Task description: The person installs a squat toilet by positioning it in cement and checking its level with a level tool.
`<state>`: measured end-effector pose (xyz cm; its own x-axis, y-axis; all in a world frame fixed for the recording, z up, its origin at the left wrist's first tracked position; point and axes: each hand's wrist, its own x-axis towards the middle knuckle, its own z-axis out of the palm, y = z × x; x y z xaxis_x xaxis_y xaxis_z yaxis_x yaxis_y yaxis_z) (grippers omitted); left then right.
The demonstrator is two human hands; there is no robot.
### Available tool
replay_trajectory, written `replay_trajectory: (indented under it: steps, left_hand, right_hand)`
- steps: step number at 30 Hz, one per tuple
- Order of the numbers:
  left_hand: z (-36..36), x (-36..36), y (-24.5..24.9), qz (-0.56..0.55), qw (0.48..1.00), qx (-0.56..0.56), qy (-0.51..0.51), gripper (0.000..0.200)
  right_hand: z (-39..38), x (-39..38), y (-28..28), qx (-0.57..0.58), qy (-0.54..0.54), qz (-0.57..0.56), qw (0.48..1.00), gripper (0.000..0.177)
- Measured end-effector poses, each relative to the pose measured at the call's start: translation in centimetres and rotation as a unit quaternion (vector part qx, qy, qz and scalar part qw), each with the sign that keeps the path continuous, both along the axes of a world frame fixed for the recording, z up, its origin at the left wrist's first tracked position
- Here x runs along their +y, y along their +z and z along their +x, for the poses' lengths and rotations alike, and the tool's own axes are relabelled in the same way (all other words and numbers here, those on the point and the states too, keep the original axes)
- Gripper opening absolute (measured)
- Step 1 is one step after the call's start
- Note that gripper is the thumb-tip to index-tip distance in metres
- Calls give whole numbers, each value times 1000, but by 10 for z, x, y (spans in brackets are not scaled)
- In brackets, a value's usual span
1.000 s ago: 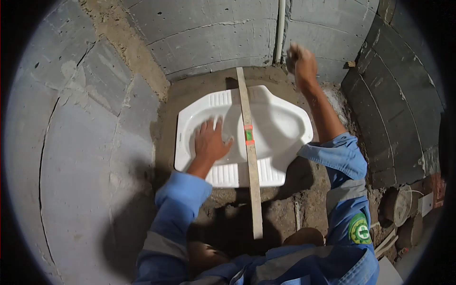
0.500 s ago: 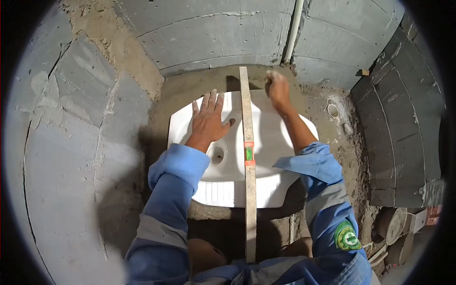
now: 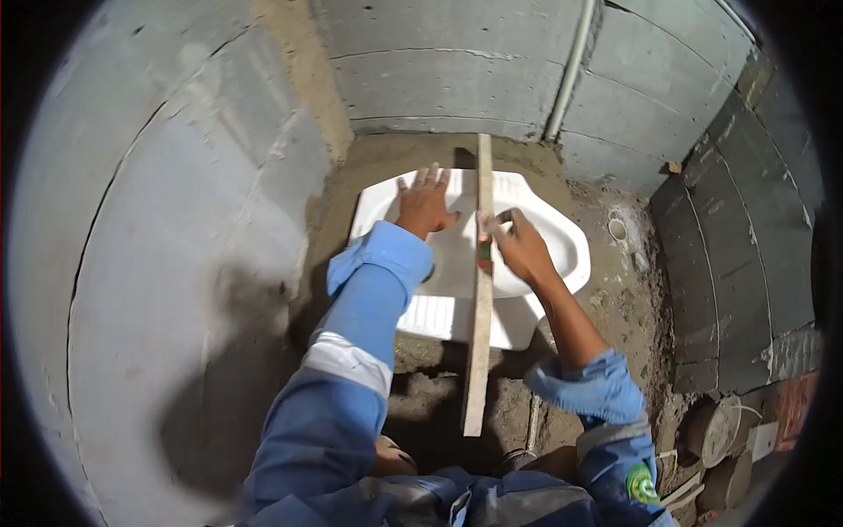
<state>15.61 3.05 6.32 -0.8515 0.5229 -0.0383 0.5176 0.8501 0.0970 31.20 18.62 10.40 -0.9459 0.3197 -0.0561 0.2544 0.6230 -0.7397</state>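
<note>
Since half a second ago, my right hand point(image 3: 520, 248) has moved from the far rim of the squat pan point(image 3: 553, 241) to the straightedge point(image 3: 477, 351), beside its level vial point(image 3: 484, 253). Its fingers curl against the bar, but I cannot confirm a grip. Judgement: the bar is being steadied for a reading. My left hand point(image 3: 425, 204) lies open, palm flat on the far rim. The pan is white and glossy with ribbed footrests, bedded in mortar point(image 3: 606, 290) against the block wall point(image 3: 439, 79).

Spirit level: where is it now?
Head view, centre: the spirit level lies across the white squat pan, back wall toward the person; right hand at its middle, left hand flat on the pan.
</note>
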Motion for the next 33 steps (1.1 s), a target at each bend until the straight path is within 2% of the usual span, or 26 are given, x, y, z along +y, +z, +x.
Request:
replay_trajectory:
  steps: [1, 3, 4, 5, 8, 9, 10, 11, 12, 13, 15, 21, 25, 27, 29, 33]
  left_hand:
    - [3, -3, 0, 13, 1000, 3, 2, 98]
    - [17, -13, -4, 52, 998, -6, 17, 93]
    - [26, -24, -9, 86, 996, -11, 39, 91]
    - [37, -35, -13, 120, 991, -16, 60, 89]
    - [57, -89, -11, 94, 994, -22, 53, 81]
    - [55, -115, -26, 170, 985, 37, 8, 72]
    - [58, -139, -21, 233, 972, 38, 6, 62]
    - [66, -160, 1, 290, 956, -1, 49, 53]
    - [61, -178, -2, 323, 941, 85, 61, 47]
    - [67, -191, 12, 320, 936, 103, 103, 45]
    - [66, -208, 18, 355, 921, 118, 107, 47]
    - [84, -199, 30, 359, 927, 69, 81, 55]
    - [88, -196, 25, 359, 929, 67, 64, 57]
    - [92, -194, 23, 334, 938, 60, 72, 58]
    - [97, -192, 20, 330, 939, 52, 76, 58]
    - [103, -190, 19, 306, 947, 45, 81, 58]
  right_hand:
    - [14, -18, 23, -74, 45, 31, 996, 83]
    - [21, -36, 14, -146, 84, 180, 969, 85]
    - [20, -37, 2, -167, 81, 196, 963, 80]
    - [17, -33, -6, -161, 67, 178, 968, 64]
    - [24, -1, -3, -63, 94, 162, 980, 44]
    - [29, 11, 9, -47, 109, 162, 980, 40]
    - [29, 26, 22, -79, 132, 158, 975, 39]
    - [29, 35, 35, -111, 155, 152, 970, 39]
    - [34, 34, 49, -95, 177, 147, 969, 38]
    - [36, 34, 57, -76, 198, 141, 967, 37]
    - [31, 41, 52, -84, 216, 139, 963, 35]
    - [10, 40, 43, -45, 225, 257, 939, 36]
    - [-13, 50, 19, -16, 244, 297, 923, 45]
    - [-20, 47, 20, -49, 249, 310, 916, 47]
    - [-28, 47, 10, -4, 283, 326, 902, 45]
    - [-28, 35, 15, -53, 270, 348, 896, 56]
